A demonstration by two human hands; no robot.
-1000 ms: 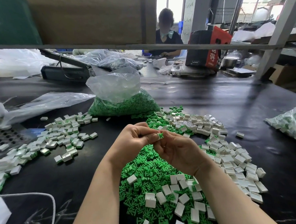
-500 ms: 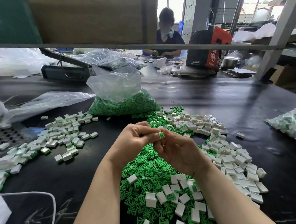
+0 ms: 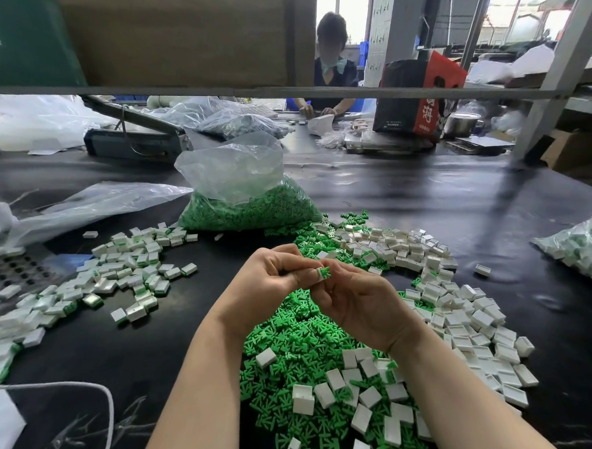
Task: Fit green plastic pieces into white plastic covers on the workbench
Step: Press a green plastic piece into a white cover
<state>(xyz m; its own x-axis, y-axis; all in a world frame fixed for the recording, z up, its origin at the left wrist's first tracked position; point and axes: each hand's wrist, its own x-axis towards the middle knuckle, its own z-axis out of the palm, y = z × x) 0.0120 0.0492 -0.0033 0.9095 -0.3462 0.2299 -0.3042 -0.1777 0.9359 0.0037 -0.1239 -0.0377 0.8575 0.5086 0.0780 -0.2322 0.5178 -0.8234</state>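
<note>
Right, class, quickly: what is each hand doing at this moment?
Left hand: fingers curled, pinching the green piece together with the right.
Right hand: fingers curled, pinching the same green piece.

I see a person [image 3: 331,68] seated across the dark bench, a red and black box [image 3: 418,97] beside them, a steel pot [image 3: 460,123] further right, and a white cord [image 3: 105,406] at near left.
</note>
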